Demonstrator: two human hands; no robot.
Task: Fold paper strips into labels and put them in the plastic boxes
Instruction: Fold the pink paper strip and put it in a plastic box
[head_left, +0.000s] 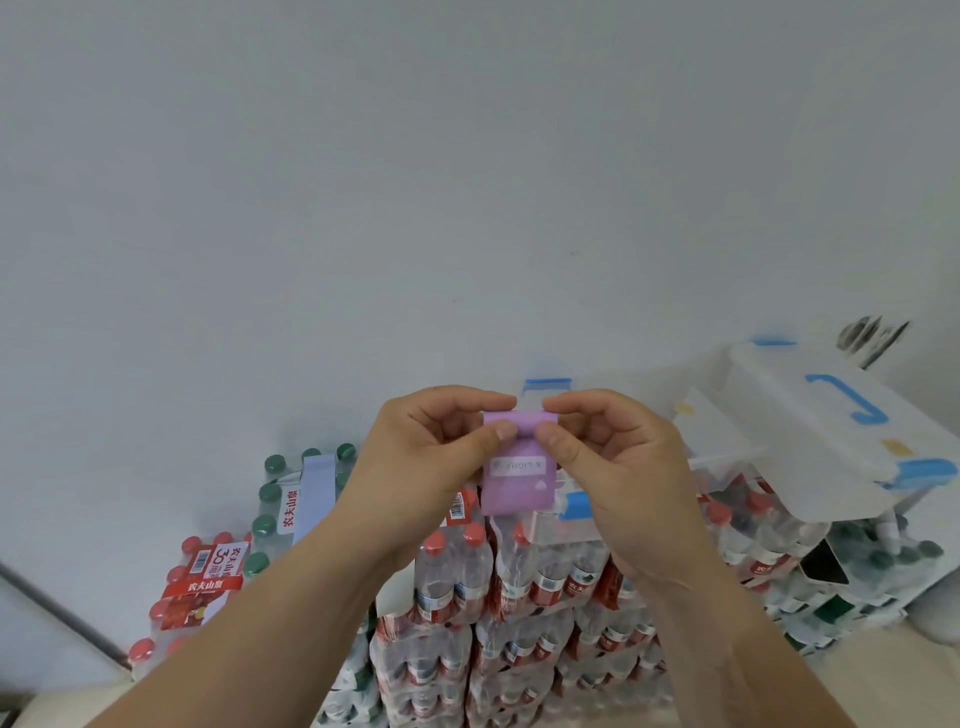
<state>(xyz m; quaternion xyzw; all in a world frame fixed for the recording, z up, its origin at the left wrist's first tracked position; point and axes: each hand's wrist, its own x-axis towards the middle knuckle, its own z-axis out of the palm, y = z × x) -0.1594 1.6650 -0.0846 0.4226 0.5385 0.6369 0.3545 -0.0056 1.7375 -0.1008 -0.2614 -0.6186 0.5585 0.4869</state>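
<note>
A purple paper strip (517, 486) with a small white printed patch hangs in front of me, its top edge rolled over. My left hand (431, 457) pinches the top left corner between thumb and forefinger. My right hand (608, 457) pinches the top right corner the same way. Behind and to the right sits a clear plastic box (727, 467) with blue latches, its white lid (831, 415) with a blue handle lying tilted across it.
The box rests on stacked shrink-wrapped packs of water bottles (519, 597) with red caps. More packs with green caps (291, 499) stand at the left, a pale blue paper strip (317, 488) lying on them. A plain white wall fills the background.
</note>
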